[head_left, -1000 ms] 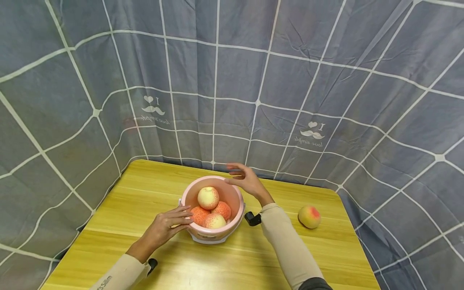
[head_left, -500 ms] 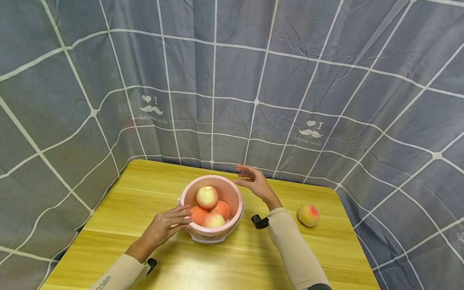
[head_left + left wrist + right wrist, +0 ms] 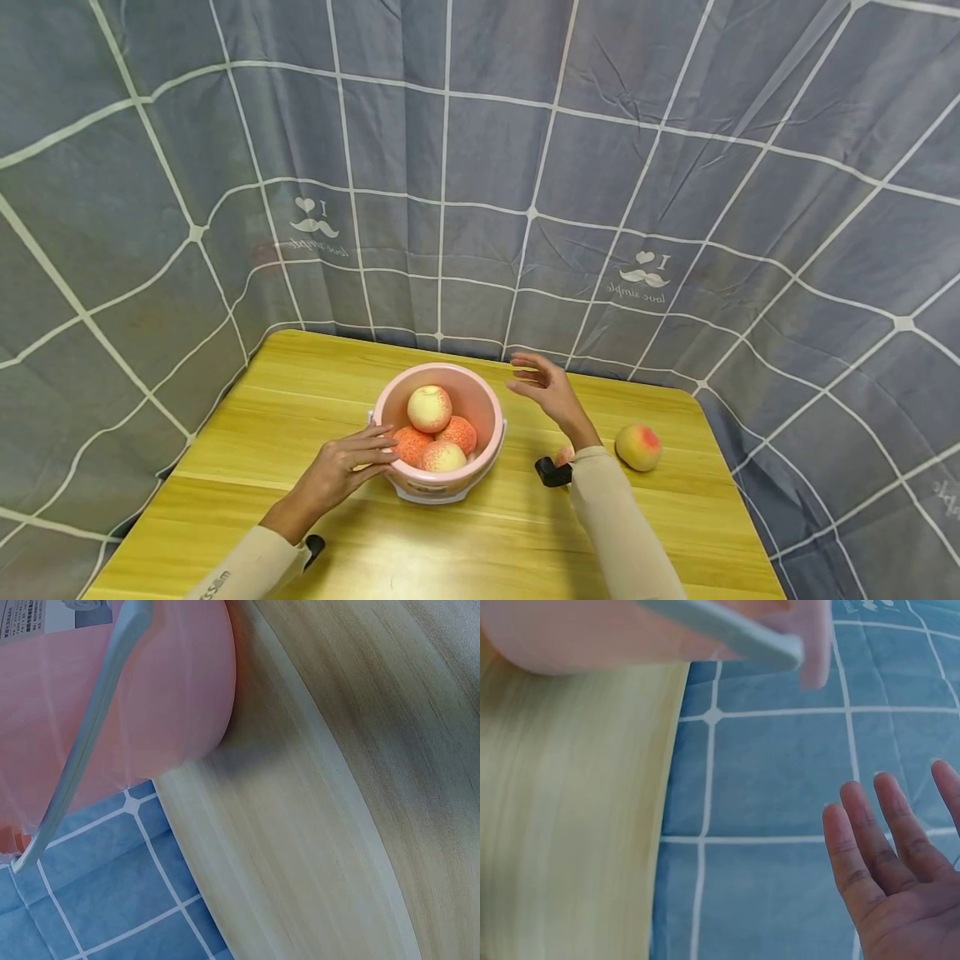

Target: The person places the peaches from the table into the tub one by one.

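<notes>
A pink bucket point(image 3: 486, 392) with a pale handle point(image 3: 97, 727) stands on the table, and several yellow-and-red peaches point(image 3: 430, 408) lie inside it. My left hand point(image 3: 337, 467) rests with extended fingers against the bucket's left rim. To the right of the bucket, my right hand point(image 3: 551, 396) is in the air, apart from it. Its fingers point(image 3: 907, 840) are spread and loosely bent, and hold nothing. One peach point(image 3: 638, 447) lies on the table right of my right forearm. Another peach point(image 3: 565, 455) is mostly hidden behind my right wrist and its black camera mount.
The wooden table point(image 3: 465, 550) has rounded corners at its back edge. A grey curtain point(image 3: 480, 167) with white grid lines hangs close behind it and along both sides.
My right hand has moved right, away from the bucket's rim. A peach has come partly into view beside its wrist. The left hand and the bucket have stayed put.
</notes>
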{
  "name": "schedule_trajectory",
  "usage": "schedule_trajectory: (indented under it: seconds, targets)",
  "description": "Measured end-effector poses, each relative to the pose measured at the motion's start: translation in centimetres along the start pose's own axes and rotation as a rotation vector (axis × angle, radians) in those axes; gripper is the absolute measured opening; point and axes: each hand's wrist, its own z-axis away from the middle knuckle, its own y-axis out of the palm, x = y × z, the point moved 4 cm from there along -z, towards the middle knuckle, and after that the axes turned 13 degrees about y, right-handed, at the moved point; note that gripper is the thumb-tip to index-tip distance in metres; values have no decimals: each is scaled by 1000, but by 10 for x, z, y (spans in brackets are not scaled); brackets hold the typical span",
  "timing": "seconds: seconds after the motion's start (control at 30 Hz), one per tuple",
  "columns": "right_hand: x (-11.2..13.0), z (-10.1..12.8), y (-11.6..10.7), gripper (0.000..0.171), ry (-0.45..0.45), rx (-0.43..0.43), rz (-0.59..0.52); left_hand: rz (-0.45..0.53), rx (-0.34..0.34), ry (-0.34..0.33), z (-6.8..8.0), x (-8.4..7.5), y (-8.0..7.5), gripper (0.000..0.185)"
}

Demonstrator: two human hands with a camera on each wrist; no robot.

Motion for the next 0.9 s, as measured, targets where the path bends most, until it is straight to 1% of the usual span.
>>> schedule_trajectory:
  seconds: [0.2, 0.5, 0.77, 0.9]
  targets:
    - [-11, 7, -6, 51, -3, -21, -15, -1, 2, -5, 0, 0, 0, 30]
    - [-23, 13, -12, 51, 31, -39, -43, -6, -2, 2, 0, 0, 1, 24]
    - [-35, 18, -20, 53, 13, -71, -40, -14, 0, -4, 1, 1, 1, 24]
    - [-41, 21, -24, 54, 38, -81, -58, -12, -3, 0, 1, 1, 1, 23]
